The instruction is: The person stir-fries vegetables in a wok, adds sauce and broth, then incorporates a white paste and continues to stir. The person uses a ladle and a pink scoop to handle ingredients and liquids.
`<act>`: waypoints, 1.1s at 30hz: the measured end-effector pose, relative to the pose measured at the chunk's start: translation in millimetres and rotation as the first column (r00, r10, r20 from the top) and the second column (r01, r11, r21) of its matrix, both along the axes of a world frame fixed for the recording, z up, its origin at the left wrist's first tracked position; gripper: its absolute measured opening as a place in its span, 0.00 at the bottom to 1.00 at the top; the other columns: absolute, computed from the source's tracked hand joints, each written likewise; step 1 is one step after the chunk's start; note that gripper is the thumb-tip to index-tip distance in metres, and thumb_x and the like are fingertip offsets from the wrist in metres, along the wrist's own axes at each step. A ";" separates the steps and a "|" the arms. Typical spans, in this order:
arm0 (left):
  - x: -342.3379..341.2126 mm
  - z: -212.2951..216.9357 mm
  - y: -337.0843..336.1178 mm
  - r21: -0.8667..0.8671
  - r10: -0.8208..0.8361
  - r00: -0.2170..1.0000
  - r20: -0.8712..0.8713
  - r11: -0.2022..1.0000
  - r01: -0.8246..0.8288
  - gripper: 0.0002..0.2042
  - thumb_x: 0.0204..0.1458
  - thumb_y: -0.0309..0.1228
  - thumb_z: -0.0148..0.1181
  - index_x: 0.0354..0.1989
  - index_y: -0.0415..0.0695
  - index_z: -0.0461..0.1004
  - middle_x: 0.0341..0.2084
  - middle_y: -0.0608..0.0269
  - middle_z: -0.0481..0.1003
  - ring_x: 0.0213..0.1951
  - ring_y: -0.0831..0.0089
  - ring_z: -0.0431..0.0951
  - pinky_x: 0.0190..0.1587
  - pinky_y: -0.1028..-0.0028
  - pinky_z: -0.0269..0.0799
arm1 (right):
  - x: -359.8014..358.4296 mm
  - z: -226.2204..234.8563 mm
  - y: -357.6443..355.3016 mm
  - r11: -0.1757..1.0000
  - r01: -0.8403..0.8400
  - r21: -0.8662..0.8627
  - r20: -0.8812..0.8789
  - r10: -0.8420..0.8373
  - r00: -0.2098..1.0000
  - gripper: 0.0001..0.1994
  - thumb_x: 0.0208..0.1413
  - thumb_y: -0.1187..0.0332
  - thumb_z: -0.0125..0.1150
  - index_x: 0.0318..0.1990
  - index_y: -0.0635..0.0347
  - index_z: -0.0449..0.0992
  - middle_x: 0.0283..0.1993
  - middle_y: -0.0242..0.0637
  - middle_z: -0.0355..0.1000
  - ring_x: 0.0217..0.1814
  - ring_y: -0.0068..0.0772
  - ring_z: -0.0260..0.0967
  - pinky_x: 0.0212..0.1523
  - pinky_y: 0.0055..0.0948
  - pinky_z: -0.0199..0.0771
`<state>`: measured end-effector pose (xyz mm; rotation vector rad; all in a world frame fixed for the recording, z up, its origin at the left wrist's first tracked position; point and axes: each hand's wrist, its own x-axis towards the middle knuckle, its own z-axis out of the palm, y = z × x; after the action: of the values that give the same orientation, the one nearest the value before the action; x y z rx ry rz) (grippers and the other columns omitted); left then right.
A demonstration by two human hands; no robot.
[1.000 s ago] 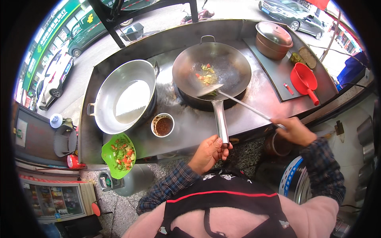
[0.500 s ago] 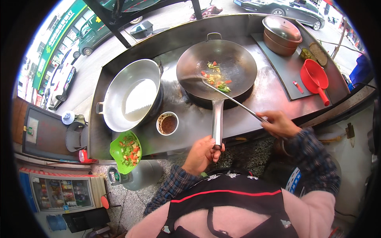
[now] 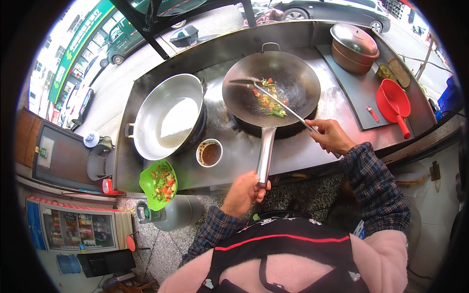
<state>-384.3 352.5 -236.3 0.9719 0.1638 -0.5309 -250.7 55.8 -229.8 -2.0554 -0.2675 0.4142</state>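
A dark wok stands over the burner, its long metal handle pointing toward me. My left hand is wrapped round the end of that handle. With my right hand I grip a long-handled metal spatula; its blade is inside the wok at the left, beside the food. Chopped vegetables, green, red and yellowish, lie spread in the middle of the wok. Left of the wok handle stands a white tub with brown sauce in it.
A large pale pan with some liquid sits at the left. The green bowl of chopped vegetables is on the near left edge. On the right, a board carries a lidded pot, a red ladle and a small red-and-white item.
The spatula has swung up and away from me in the wok, and my right hand rose with it. The vegetables have shifted and spread. My left hand still grips the wok handle.
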 end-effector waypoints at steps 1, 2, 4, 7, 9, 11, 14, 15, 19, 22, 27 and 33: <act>-0.2 0.1 0.0 0.001 0.001 1.000 -0.001 1.000 -0.001 0.16 0.59 0.36 0.52 0.48 0.35 0.68 0.31 0.56 0.75 0.22 0.79 0.69 0.22 0.80 0.65 | -8.0 3.7 -5.0 0.999 -0.036 -0.037 -0.001 0.036 0.999 0.19 0.57 0.73 0.56 0.57 0.61 0.73 0.17 0.28 0.66 0.14 0.17 0.62 0.15 0.22 0.64; -0.2 -0.3 -0.2 0.007 0.002 1.000 -0.013 1.000 -0.002 0.16 0.59 0.36 0.52 0.48 0.35 0.68 0.31 0.56 0.75 0.22 0.79 0.69 0.22 0.80 0.65 | -17.5 9.9 -12.2 0.994 -0.072 -0.078 -0.003 0.072 0.997 0.19 0.57 0.73 0.57 0.57 0.61 0.73 0.17 0.26 0.65 0.14 0.16 0.61 0.15 0.22 0.63; 0.7 -1.6 0.4 -0.008 -0.014 1.000 0.008 1.000 0.014 0.16 0.59 0.36 0.52 0.47 0.35 0.69 0.32 0.56 0.75 0.23 0.80 0.69 0.22 0.80 0.65 | -39.6 32.3 -37.7 0.984 -0.118 -0.131 -0.084 0.107 0.991 0.20 0.55 0.74 0.57 0.56 0.62 0.73 0.18 0.32 0.67 0.15 0.19 0.62 0.17 0.24 0.64; 2.9 -2.9 2.2 -0.014 -0.037 0.999 0.013 0.999 0.037 0.15 0.59 0.36 0.52 0.46 0.36 0.69 0.32 0.56 0.75 0.23 0.80 0.69 0.22 0.81 0.65 | -63.2 73.5 -81.6 0.917 -0.220 -0.332 0.204 0.297 0.933 0.17 0.50 0.77 0.57 0.50 0.67 0.76 0.33 0.47 0.76 0.31 0.28 0.72 0.35 0.29 0.71; 4.0 -3.9 1.6 -0.024 -0.047 0.999 0.012 0.999 0.047 0.15 0.59 0.36 0.51 0.46 0.36 0.69 0.32 0.56 0.75 0.23 0.80 0.70 0.22 0.81 0.66 | -57.5 84.0 -88.6 0.915 -0.205 -0.348 0.267 0.306 0.914 0.17 0.50 0.77 0.57 0.50 0.67 0.76 0.37 0.50 0.76 0.34 0.30 0.74 0.38 0.31 0.71; 3.3 -3.8 1.7 -0.016 -0.048 0.999 -0.009 0.999 0.048 0.15 0.60 0.36 0.51 0.46 0.36 0.69 0.32 0.56 0.76 0.23 0.80 0.70 0.23 0.80 0.66 | -40.0 72.9 -70.0 0.936 -0.167 -0.310 0.342 0.274 0.899 0.17 0.51 0.77 0.57 0.50 0.67 0.76 0.33 0.50 0.76 0.31 0.30 0.74 0.35 0.31 0.72; 2.4 -3.8 1.7 -0.027 -0.053 0.999 -0.002 0.998 0.053 0.14 0.60 0.35 0.51 0.47 0.37 0.68 0.32 0.56 0.76 0.24 0.79 0.70 0.23 0.80 0.68 | -4.9 42.0 -20.9 0.966 -0.059 -0.253 0.224 0.118 0.967 0.17 0.55 0.74 0.55 0.53 0.62 0.75 0.18 0.40 0.71 0.14 0.26 0.67 0.19 0.27 0.69; 2.2 -4.0 1.6 -0.027 -0.058 0.998 0.013 0.998 0.059 0.12 0.61 0.35 0.49 0.44 0.38 0.68 0.32 0.57 0.75 0.24 0.80 0.70 0.24 0.80 0.68 | -0.2 35.4 -11.6 0.981 -0.032 -0.193 0.133 0.058 0.989 0.17 0.56 0.72 0.56 0.54 0.62 0.75 0.18 0.37 0.71 0.14 0.22 0.66 0.17 0.25 0.69; 3.1 -5.5 3.4 -0.051 -0.084 0.996 0.028 0.995 0.085 0.12 0.62 0.36 0.48 0.45 0.38 0.67 0.33 0.57 0.75 0.24 0.79 0.71 0.24 0.80 0.69 | -13.2 49.0 -15.4 0.948 -0.147 -0.281 0.078 0.176 0.981 0.19 0.54 0.73 0.58 0.55 0.65 0.73 0.17 0.35 0.70 0.13 0.21 0.66 0.16 0.24 0.68; 4.0 -8.2 6.3 -0.065 -0.120 0.992 0.034 0.990 0.122 0.15 0.62 0.37 0.50 0.48 0.37 0.67 0.35 0.55 0.76 0.25 0.78 0.72 0.24 0.79 0.69 | -46.0 102.4 -47.6 0.885 -0.219 -0.410 0.232 0.334 0.914 0.19 0.49 0.77 0.58 0.51 0.66 0.76 0.30 0.46 0.77 0.27 0.31 0.74 0.33 0.29 0.75; 12.0 -11.0 12.9 -0.029 -0.208 0.975 0.083 0.977 0.211 0.16 0.62 0.37 0.49 0.50 0.37 0.68 0.38 0.53 0.77 0.26 0.78 0.74 0.26 0.79 0.70 | -91.2 179.1 -59.5 0.870 -0.127 -0.477 -0.129 0.074 0.989 0.20 0.50 0.78 0.59 0.53 0.67 0.74 0.32 0.46 0.78 0.33 0.37 0.75 0.39 0.30 0.75; 9.3 -14.1 18.2 -0.032 -0.261 0.962 0.079 0.964 0.264 0.19 0.63 0.39 0.48 0.53 0.36 0.66 0.41 0.51 0.77 0.28 0.77 0.76 0.28 0.79 0.72 | -55.5 108.8 -30.8 0.819 -0.093 -0.566 0.248 0.277 0.928 0.16 0.54 0.75 0.57 0.51 0.67 0.74 0.25 0.46 0.74 0.19 0.32 0.70 0.25 0.29 0.72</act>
<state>-375.0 370.7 -250.5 0.9758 -0.0448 -0.7371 -306.2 25.0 -121.0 -2.6813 -0.6138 0.2906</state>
